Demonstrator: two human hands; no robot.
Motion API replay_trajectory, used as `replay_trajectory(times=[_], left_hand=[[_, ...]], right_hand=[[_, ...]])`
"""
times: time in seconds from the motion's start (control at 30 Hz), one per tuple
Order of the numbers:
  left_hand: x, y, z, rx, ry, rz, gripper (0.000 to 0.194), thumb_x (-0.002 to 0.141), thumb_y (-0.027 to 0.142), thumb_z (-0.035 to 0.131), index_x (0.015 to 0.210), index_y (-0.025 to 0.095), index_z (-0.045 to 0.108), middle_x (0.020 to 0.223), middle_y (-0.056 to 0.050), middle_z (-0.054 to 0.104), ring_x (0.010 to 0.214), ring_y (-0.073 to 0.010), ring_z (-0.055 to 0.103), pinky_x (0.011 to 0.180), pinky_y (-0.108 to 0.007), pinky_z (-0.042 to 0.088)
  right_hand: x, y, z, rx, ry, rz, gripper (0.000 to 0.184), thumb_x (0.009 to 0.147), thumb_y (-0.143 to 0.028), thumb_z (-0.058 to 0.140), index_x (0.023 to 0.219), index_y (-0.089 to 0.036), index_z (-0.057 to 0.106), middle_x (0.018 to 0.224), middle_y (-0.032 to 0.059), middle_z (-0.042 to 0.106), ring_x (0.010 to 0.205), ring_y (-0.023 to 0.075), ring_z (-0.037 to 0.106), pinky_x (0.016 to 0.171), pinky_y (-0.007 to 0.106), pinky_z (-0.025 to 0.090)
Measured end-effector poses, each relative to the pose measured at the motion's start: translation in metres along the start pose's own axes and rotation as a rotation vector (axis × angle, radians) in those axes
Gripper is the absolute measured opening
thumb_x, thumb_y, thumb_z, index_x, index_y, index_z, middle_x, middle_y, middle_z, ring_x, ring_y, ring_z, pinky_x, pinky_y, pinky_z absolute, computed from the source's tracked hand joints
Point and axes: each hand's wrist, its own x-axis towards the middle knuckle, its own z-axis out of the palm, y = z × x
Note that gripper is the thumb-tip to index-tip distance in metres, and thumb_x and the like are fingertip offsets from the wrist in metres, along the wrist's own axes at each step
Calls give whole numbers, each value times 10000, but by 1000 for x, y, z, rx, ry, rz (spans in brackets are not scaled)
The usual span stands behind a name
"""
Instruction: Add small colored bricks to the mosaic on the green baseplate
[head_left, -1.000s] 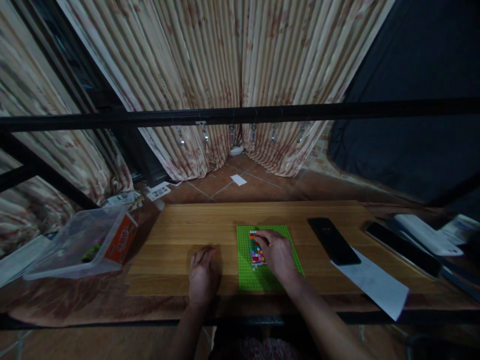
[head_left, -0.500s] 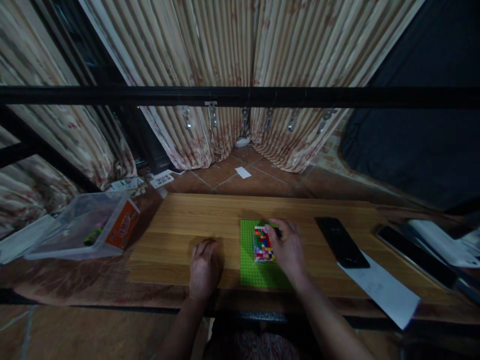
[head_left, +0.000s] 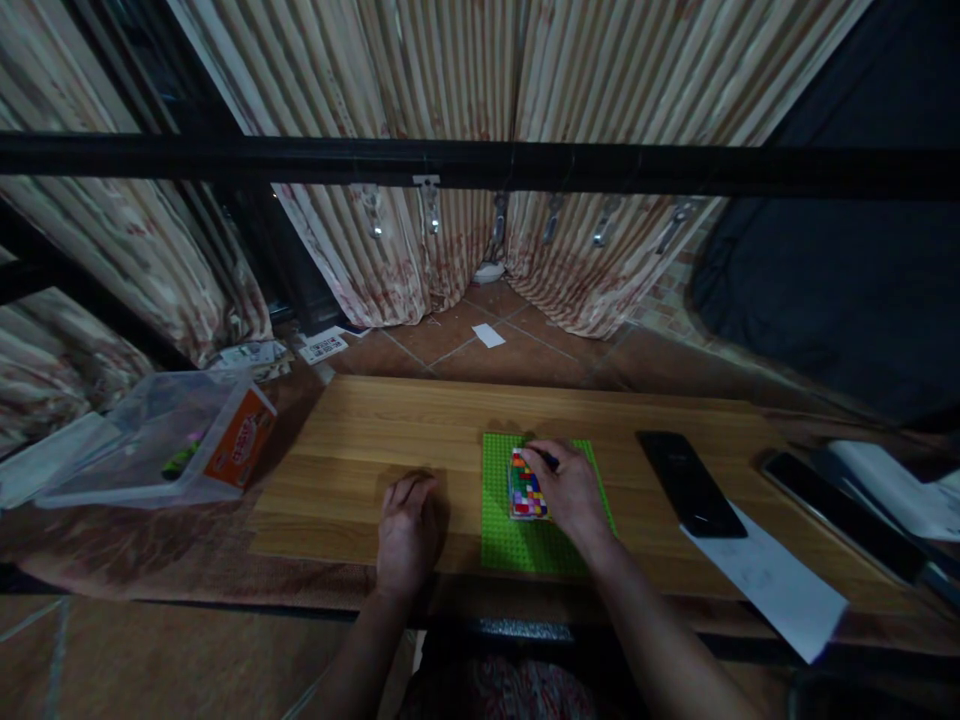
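On the wooden board lies a green studded baseplate. A small block of multicoloured toy bricks stands on it, edged with pale bricks. My right hand comes over the block from the right, thumb and fingers closed at its far right corner. A dark blue bit shows at the fingertips; the hand hides the block's right side. My left hand rests on the wood to the left of the baseplate, its fingers curled in and nothing visible in them.
The wooden board carries a black phone and a white paper sheet at right. Another dark phone-like device lies farther right. A clear plastic bin with an orange label stands at left. A black rail crosses beyond the board.
The camera view has tilted and shifted slightly. My right hand has turned a little, with its fingers still at the block's far right corner. My left hand stays where it was.
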Motion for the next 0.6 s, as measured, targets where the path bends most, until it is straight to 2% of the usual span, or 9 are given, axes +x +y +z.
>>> replay_trajectory(times=[0.13, 0.27, 0.37, 0.5, 0.6], left_hand=[[0, 1, 0, 23, 9, -5, 201, 886, 178, 431, 971, 187, 613, 979, -74, 652, 939, -218, 549, 851, -355, 434], [2, 3, -1, 46, 41, 0, 163, 882, 217, 448, 906, 190, 608, 889, -64, 670, 865, -225, 572, 897, -422, 394], [3, 4, -6, 1, 83, -23, 150, 872, 233, 464, 880, 199, 610, 903, -61, 679, 886, -231, 589, 952, -476, 342], [1, 13, -17, -244, 120, -147, 151, 843, 289, 517, 911, 203, 620, 918, -70, 673, 928, -232, 596, 907, -431, 400], [0, 31, -25, -616, 102, -335, 195, 801, 351, 581, 912, 196, 625, 907, -57, 663, 900, -200, 609, 841, -348, 455]], right_hand=[[-1, 2, 3, -28, 13, -5, 257, 816, -463, 556, 881, -260, 699, 875, 39, 689, 850, 212, 607, 780, 338, 451], [-2, 1, 4, -21, 31, -40, 252, 821, -457, 554, 868, -258, 701, 867, 41, 692, 845, 212, 611, 794, 342, 452], [-2, -3, -1, 29, 71, -86, 271, 837, -440, 541, 939, -238, 690, 926, 60, 691, 901, 223, 606, 831, 360, 448], [-10, -18, -18, 125, 221, -177, 274, 894, -365, 469, 1008, -213, 667, 969, 75, 676, 952, 225, 584, 875, 386, 430], [-27, -36, -29, 244, 196, -262, 234, 906, -314, 467, 985, -231, 671, 941, 55, 670, 927, 203, 589, 852, 362, 446]])
